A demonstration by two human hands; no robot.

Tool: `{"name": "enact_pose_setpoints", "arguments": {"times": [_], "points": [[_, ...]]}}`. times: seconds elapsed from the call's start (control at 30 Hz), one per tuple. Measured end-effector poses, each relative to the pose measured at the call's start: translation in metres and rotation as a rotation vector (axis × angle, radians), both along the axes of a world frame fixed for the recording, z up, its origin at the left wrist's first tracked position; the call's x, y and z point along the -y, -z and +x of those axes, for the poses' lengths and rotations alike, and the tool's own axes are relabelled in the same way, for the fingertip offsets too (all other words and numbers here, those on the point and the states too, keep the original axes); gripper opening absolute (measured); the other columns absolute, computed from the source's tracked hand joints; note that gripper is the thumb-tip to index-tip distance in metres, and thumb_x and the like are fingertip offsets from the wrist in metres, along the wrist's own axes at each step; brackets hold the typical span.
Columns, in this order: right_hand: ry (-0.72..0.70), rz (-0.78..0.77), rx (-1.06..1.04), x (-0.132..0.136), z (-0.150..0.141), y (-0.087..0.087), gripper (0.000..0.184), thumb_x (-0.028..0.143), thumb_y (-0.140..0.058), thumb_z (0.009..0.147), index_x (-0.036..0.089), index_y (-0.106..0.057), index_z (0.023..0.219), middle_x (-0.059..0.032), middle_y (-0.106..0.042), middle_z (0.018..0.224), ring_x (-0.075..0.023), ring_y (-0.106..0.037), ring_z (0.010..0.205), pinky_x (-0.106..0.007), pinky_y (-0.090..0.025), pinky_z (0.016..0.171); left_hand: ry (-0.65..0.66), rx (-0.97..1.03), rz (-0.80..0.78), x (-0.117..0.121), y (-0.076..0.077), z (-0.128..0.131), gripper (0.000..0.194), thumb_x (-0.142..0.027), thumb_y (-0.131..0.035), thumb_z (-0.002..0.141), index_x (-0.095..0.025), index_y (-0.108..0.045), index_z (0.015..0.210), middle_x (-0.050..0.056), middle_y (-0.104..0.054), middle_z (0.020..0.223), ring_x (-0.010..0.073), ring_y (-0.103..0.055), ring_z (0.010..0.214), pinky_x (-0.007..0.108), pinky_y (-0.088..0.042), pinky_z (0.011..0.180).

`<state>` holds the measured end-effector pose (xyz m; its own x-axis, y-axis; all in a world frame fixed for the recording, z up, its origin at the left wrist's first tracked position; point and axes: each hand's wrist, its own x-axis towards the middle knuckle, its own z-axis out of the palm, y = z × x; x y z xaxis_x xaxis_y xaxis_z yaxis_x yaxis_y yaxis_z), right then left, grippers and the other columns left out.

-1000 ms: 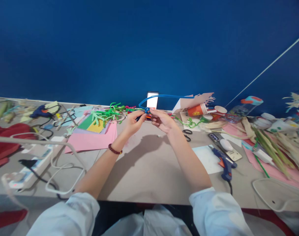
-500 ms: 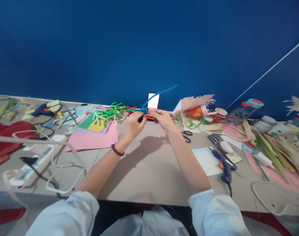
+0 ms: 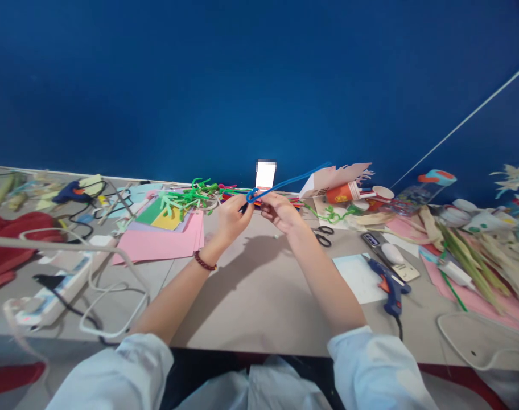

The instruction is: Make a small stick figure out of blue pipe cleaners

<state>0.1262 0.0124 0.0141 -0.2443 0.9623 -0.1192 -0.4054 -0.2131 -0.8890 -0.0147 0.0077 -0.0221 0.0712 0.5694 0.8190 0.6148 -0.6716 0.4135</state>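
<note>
Both my hands are raised over the grey table (image 3: 251, 296), pinching one blue pipe cleaner (image 3: 293, 180). My left hand (image 3: 231, 216), with a dark red bead bracelet on its wrist, is closed on the coiled end of it. My right hand (image 3: 280, 209) is closed on the wire just right of that coil. The free end of the pipe cleaner runs up and to the right, toward the orange paper cup (image 3: 340, 192). A bunch of green pipe cleaners (image 3: 186, 196) lies on the table just left of my left hand.
Pink and coloured paper sheets (image 3: 161, 236) lie at the left. A phone (image 3: 265, 173) leans on the blue wall. Scissors (image 3: 323, 234), a blue glue gun (image 3: 390, 285) and dried husks (image 3: 477, 250) sit at the right; a power strip with white cables (image 3: 58, 287) at the left.
The free end of the blue pipe cleaner swung from a flat arc to the right, up toward the wall, then down to a low slant rightward. My hands stayed pinched at the coil.
</note>
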Motion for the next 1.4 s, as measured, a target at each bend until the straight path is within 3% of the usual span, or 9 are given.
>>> {"name": "enact_pose_setpoints", "arguments": {"times": [0.17,0.27,0.53,0.83,1.07,1.23,1.4], "points": [[0.106,0.104,0.083,-0.001,0.005,-0.001,0.019,0.033,-0.073,0.060,0.018,-0.063,0.066,0.0046,-0.049,0.054,-0.0058,-0.042,0.048,-0.020,-0.027,0.041,0.173,0.232,-0.156,-0.014,0.004,-0.003,0.015,-0.024,-0.054,0.084,-0.018,-0.066,0.089,0.007,-0.069,0.088,0.0174,-0.063,0.081,0.029,-0.047,0.075],[0.102,0.197,0.152,-0.002,0.009,-0.002,0.020,0.035,-0.070,0.064,0.019,-0.068,0.077,0.0040,-0.051,0.058,-0.0067,-0.046,0.052,-0.020,-0.031,0.044,0.254,0.389,-0.306,-0.024,0.012,-0.005,0.014,-0.029,-0.057,0.082,-0.018,-0.066,0.084,0.006,-0.069,0.082,0.0169,-0.062,0.075,0.029,-0.048,0.072],[0.023,0.335,0.244,0.001,0.013,-0.006,0.018,0.037,-0.068,0.068,0.021,-0.068,0.077,0.0031,-0.056,0.063,-0.0072,-0.046,0.054,-0.021,-0.034,0.047,0.307,0.463,-0.362,-0.030,0.018,-0.007,0.014,-0.031,-0.062,0.076,-0.018,-0.064,0.073,0.003,-0.065,0.072,0.0153,-0.060,0.069,0.028,-0.048,0.069],[0.021,0.527,0.427,0.006,0.013,-0.007,0.019,0.037,-0.068,0.070,0.019,-0.064,0.078,0.0016,-0.059,0.071,-0.0087,-0.049,0.058,-0.023,-0.039,0.053,0.308,0.333,-0.270,-0.027,0.015,-0.008,0.019,-0.034,-0.056,0.083,-0.018,-0.065,0.079,0.005,-0.068,0.080,0.0178,-0.063,0.076,0.032,-0.050,0.075],[0.330,0.894,0.617,0.009,0.000,0.000,0.009,0.028,-0.062,0.075,0.020,-0.059,0.073,-0.0012,-0.059,0.076,-0.0126,-0.054,0.067,-0.025,-0.043,0.058,0.206,0.316,-0.116,-0.021,0.013,-0.003,0.023,-0.037,-0.050,0.087,-0.019,-0.063,0.085,0.006,-0.066,0.084,0.0169,-0.062,0.077,0.030,-0.051,0.069],[0.381,0.942,0.581,0.011,-0.004,0.003,0.008,0.024,-0.056,0.077,0.020,-0.054,0.071,-0.0009,-0.057,0.076,-0.0131,-0.054,0.070,-0.026,-0.043,0.059,0.078,0.196,-0.004,-0.012,0.011,0.000,0.024,-0.039,-0.049,0.088,-0.019,-0.062,0.091,0.009,-0.066,0.093,0.0196,-0.060,0.089,0.034,-0.049,0.078],[0.303,0.872,0.571,0.014,0.001,-0.003,0.010,0.025,-0.056,0.077,0.021,-0.051,0.069,-0.0011,-0.055,0.077,-0.0132,-0.051,0.069,-0.027,-0.042,0.060,0.076,0.159,0.019,-0.006,0.007,-0.001,0.025,-0.040,-0.048,0.088,-0.021,-0.064,0.085,0.008,-0.067,0.087,0.0205,-0.060,0.087,0.037,-0.044,0.082]]}}
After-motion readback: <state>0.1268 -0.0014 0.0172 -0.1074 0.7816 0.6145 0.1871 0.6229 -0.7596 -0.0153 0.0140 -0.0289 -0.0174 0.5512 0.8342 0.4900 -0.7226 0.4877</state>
